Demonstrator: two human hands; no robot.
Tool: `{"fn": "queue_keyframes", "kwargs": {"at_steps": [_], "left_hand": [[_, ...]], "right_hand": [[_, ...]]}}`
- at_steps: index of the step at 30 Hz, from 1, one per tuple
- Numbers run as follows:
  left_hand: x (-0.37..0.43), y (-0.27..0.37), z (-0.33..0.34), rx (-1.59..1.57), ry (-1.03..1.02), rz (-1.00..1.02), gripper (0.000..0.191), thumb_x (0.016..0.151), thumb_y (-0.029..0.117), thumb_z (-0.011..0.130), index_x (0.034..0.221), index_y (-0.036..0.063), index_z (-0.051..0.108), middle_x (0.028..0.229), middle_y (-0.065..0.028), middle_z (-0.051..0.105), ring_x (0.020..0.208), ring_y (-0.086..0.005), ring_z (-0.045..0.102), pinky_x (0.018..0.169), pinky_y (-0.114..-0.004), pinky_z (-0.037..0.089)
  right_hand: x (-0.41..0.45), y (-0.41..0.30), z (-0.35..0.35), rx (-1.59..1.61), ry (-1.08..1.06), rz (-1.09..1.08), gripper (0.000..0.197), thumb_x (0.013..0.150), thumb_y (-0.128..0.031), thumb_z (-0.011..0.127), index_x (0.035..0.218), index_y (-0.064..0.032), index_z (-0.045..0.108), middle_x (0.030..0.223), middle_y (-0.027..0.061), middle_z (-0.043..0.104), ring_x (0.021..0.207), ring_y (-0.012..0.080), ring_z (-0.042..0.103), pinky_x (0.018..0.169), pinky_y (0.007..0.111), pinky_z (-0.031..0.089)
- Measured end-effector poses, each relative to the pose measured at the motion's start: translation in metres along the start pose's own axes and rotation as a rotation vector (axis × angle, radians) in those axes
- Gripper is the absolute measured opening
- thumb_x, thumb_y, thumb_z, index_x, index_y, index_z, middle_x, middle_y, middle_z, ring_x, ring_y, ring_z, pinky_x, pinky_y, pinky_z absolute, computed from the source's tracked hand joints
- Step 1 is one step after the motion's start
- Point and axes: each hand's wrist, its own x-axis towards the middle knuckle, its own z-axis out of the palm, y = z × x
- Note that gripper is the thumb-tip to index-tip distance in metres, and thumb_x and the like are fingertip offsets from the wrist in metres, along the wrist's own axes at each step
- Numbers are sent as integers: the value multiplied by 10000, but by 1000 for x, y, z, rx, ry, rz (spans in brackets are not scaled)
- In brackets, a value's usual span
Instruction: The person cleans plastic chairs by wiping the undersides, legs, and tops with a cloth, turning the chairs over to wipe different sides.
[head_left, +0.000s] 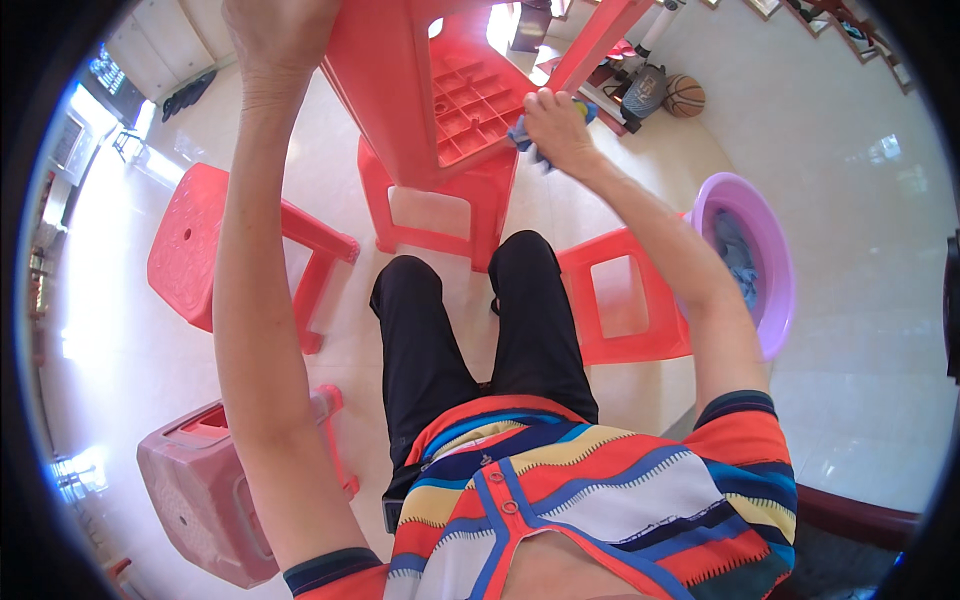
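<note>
A red plastic stool (390, 97) is tilted in front of me, its ribbed underside (480, 105) partly showing, above another red stool (450, 217) standing on the floor. At the top left, my left hand (281, 37) is against the raised stool's side; its fingers are cut off by the picture's edge, so its grip cannot be told. My right hand (555, 127) is closed on a blue-grey cloth (523, 136) with a yellow patch, at a leg (596, 45) of the raised stool.
A purple plastic basin (780, 300) holding wet-looking blue cloth (735, 255) is at the right, by a red stool (637, 300). More stools, one red (187, 247) and one faded (195, 502), lie to the left. A basketball (684, 96) and a bag (643, 91) are farther back.
</note>
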Motion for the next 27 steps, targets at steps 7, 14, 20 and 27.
{"fn": "queue_keyframes", "kwargs": {"at_steps": [7, 14, 20, 27], "left_hand": [[-1, 3, -2, -9, 0, -19, 931, 711, 406, 783, 1343, -25, 253, 1122, -251, 532, 970, -317, 614, 770, -450, 582], [-2, 5, -6, -4, -33, -4, 924, 711, 406, 787, 1339, -23, 261, 1140, -256, 531, 980, -313, 614, 772, -443, 583], [4, -14, -18, 28, -72, 14, 869, 737, 306, 785, 1338, -37, 259, 1159, -244, 533, 1017, -304, 603, 821, -415, 561], [1, -22, -3, -48, 14, 127, 723, 786, 290, 738, 1287, -20, 321, 1109, -189, 542, 1002, -269, 583, 832, -391, 525]], "right_hand": [[16, 84, -60, -197, 30, -19, 225, 732, -171, 602, 950, -123, 628, 1119, 8, 549, 1015, 192, 495, 759, 334, 389], [25, 100, -82, -201, 126, 102, 277, 728, -161, 596, 998, -98, 597, 1093, 26, 549, 943, 203, 510, 712, 348, 388], [7, 11, -5, -146, 64, 56, 188, 730, -172, 598, 890, -84, 645, 969, 34, 536, 939, 199, 492, 740, 338, 366], [4, -29, 11, 119, -20, 241, 71, 737, -180, 604, 742, -144, 665, 851, 18, 541, 885, 190, 493, 732, 339, 359]]}}
